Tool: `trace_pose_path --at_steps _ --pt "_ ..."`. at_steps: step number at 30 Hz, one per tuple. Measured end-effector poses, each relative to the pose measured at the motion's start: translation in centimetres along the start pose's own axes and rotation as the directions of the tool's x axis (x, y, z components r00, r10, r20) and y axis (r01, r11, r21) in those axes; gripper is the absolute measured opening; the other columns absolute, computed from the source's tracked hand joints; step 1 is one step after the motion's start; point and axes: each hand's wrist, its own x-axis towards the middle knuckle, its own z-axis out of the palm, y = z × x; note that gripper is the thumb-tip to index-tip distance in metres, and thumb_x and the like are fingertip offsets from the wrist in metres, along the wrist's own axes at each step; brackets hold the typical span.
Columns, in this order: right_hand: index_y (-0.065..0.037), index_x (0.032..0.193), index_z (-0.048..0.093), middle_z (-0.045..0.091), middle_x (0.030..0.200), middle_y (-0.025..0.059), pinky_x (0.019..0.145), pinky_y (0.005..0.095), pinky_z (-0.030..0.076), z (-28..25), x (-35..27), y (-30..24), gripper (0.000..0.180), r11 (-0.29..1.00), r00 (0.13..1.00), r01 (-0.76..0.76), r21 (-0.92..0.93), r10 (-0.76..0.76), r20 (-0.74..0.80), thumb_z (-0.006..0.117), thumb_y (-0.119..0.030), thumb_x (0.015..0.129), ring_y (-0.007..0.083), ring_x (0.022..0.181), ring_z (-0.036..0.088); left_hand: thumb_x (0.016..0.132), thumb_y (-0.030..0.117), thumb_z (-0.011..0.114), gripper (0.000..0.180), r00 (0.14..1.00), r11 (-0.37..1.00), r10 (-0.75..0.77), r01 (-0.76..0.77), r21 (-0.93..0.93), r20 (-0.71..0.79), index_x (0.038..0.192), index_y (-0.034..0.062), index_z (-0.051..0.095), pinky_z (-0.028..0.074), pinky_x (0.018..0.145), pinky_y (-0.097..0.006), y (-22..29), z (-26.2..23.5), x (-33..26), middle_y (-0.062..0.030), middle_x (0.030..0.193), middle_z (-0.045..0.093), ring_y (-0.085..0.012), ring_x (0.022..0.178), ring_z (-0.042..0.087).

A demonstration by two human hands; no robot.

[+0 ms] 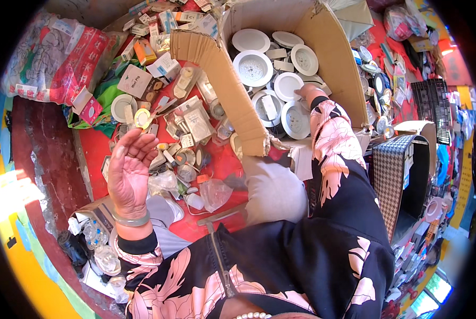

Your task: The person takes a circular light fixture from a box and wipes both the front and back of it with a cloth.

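My right hand reaches into a cardboard box, its fingers closed at the rim of a white round downlight; the thumb side is partly hidden. Around it lie several more white downlights, face up and in layers. My left hand is raised on the left, palm up, fingers loosely curled and apart, with nothing in the palm. Just beyond its fingertips is a small round yellowish light, beside a white disc-shaped lamp.
Small boxes and loose lamp parts cover the red ground on the left. A stuffed plastic sack lies at far left. At right stand a houndstooth-patterned box and more piled goods. The carton's flap slants toward me.
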Motion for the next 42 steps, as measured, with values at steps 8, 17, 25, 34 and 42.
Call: trace_pose_path --at_steps 8,17,25,34,42 --pt "-0.007 0.098 0.066 0.063 0.107 0.0133 0.083 0.0377 0.048 -2.0 -3.6 -2.4 0.023 0.999 0.935 0.032 -0.003 -0.031 -0.352 0.056 -0.018 0.080 0.0308 0.101 0.059 0.091 0.025 0.044 0.042 0.999 1.000 -0.020 0.021 0.021 -0.027 0.119 -0.0051 0.047 0.044 0.088 -0.034 0.1 0.0 -0.4 -0.0208 0.110 0.058 -0.0268 0.103 0.057" --pt "-0.007 0.098 0.067 0.063 0.106 0.0126 0.085 0.0350 0.047 1.1 -1.4 -2.8 0.031 0.991 0.972 0.118 -0.060 -0.128 -0.196 0.063 -0.025 0.074 0.0284 0.100 0.060 0.091 0.025 0.044 0.041 1.000 0.999 -0.025 0.025 0.026 -0.008 0.119 -0.0046 0.047 0.044 0.089 -0.034 0.0 -0.1 -0.3 -0.0208 0.109 0.058 -0.0264 0.102 0.057" --pt "0.007 0.122 0.042 0.057 0.114 0.0212 0.088 0.0370 0.046 0.7 -1.2 -4.2 0.095 0.963 0.927 0.268 0.000 -0.258 -0.272 0.079 -0.050 0.055 0.0307 0.103 0.057 0.090 0.026 0.046 0.043 1.000 0.999 -0.012 0.012 0.029 -0.005 0.120 -0.0050 0.046 0.044 0.089 -0.034 0.1 -0.7 -0.7 -0.0221 0.111 0.057 -0.0262 0.102 0.057" --pt "-0.002 0.138 0.023 0.057 0.112 0.0248 0.087 0.0400 0.045 2.7 -1.9 -4.2 0.105 0.956 0.933 0.287 -0.052 -0.292 -0.213 0.077 -0.044 0.058 0.0360 0.104 0.056 0.091 0.029 0.045 0.042 0.977 0.984 0.180 -0.179 0.015 -0.117 0.118 -0.0034 0.049 0.043 0.091 -0.038 3.9 -3.7 -1.5 -0.0192 0.113 0.057 -0.0280 0.106 0.055" --pt "-0.001 0.095 0.064 0.064 0.098 0.0194 0.082 0.0389 0.047 -4.7 -8.4 -4.8 0.049 0.950 0.860 0.303 -0.071 -0.305 -0.408 0.065 -0.045 0.072 0.0331 0.095 0.061 0.089 0.029 0.052 0.026 0.819 0.867 0.261 -0.432 -0.248 -0.512 0.088 0.0034 0.058 0.044 0.082 -0.035 6.9 -5.5 -2.6 -0.0137 0.094 0.063 -0.0230 0.089 0.058"
